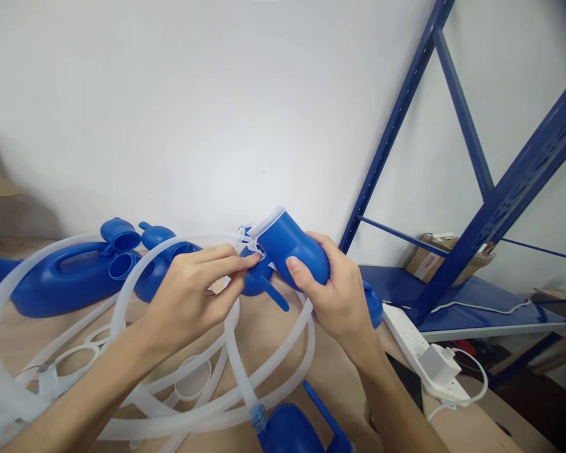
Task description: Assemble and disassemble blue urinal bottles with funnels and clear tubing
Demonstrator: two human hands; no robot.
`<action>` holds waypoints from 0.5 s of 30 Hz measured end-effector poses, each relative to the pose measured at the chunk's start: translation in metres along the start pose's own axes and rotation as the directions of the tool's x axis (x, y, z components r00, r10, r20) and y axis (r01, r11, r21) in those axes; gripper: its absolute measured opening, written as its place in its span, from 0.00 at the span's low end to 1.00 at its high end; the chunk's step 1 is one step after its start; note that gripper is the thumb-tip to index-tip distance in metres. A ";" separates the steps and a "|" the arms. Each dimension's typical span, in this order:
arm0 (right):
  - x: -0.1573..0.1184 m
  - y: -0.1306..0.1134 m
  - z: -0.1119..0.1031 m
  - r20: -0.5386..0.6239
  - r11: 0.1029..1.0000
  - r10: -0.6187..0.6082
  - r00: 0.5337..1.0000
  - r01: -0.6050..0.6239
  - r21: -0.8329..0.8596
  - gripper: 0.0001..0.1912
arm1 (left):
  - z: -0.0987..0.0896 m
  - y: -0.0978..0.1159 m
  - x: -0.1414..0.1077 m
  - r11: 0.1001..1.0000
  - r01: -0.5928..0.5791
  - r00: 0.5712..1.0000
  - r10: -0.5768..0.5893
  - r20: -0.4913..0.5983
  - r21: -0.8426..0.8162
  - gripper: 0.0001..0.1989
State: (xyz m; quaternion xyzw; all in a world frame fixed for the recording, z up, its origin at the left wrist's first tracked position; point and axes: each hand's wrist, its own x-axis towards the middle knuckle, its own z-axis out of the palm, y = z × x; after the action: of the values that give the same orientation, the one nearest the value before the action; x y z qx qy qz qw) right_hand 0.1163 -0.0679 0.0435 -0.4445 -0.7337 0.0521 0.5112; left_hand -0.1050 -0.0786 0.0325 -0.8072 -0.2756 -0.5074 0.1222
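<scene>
My right hand [332,286] is wrapped round a blue plastic cup-shaped part [296,248], tilted with its mouth up and to the left. A translucent lid [267,221] covers that mouth. At the lid's lower edge, my left hand [205,280] pinches its small clear tab [255,248] between thumb and fingers. Just below hangs a blue handle-like tongue [276,292]; what it belongs to is partly hidden. Under both hands lie coils of translucent corrugated hose [264,371]. One hose end joins a blue piece [290,431] at the front edge of view.
Blue bottles with handles [66,283] lie at the left against the white wall [193,113]. Loose clear lids [193,377] rest among the hoses. A white power strip [405,333] with a plug lies at the right, beside a blue metal shelf [490,305] holding a cardboard box [427,261].
</scene>
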 end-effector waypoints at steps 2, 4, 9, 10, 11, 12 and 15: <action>-0.002 -0.003 0.002 -0.020 0.999 -0.010 1.000 0.009 -0.045 0.28 | 0.002 0.000 -0.002 1.000 -0.004 1.000 0.004 -0.001 0.017 0.12; -0.003 -0.005 0.003 -0.034 0.997 -0.023 0.999 0.020 -0.078 0.28 | 0.004 0.000 -0.004 0.999 -0.018 1.000 0.019 -0.005 0.029 0.12; -0.003 -0.005 0.000 -0.089 0.984 -0.083 0.993 0.067 -0.165 0.30 | 0.008 -0.001 -0.006 0.993 -0.078 0.997 0.080 -0.013 0.083 0.14; -0.001 -0.004 -0.001 -0.088 0.984 -0.086 0.992 0.071 -0.162 0.30 | 0.007 -0.001 -0.005 0.997 -0.064 0.998 0.064 -0.003 0.050 0.15; 0.000 -0.001 -0.004 -0.077 0.987 -0.083 0.994 0.071 -0.141 0.30 | 0.006 0.000 -0.004 0.999 -0.034 0.999 0.034 0.015 -0.003 0.15; 0.002 0.001 -0.006 -0.055 0.993 -0.073 0.996 0.067 -0.102 0.29 | 0.005 0.002 -0.003 0.998 0.008 0.999 -0.006 0.041 -0.065 0.15; 0.006 0.010 -0.012 0.046 0.998 -0.045 0.998 0.043 0.037 0.27 | -0.002 0.008 0.002 0.957 0.211 0.976 -0.194 0.100 -0.201 0.14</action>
State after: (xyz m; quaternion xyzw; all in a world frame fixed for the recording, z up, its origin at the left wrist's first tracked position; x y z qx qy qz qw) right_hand 0.1316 -0.0620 0.0485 -0.4176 -0.7540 0.0645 0.5029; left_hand -0.1015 -0.0853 0.0355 -0.8026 -0.3060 -0.5113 -0.0275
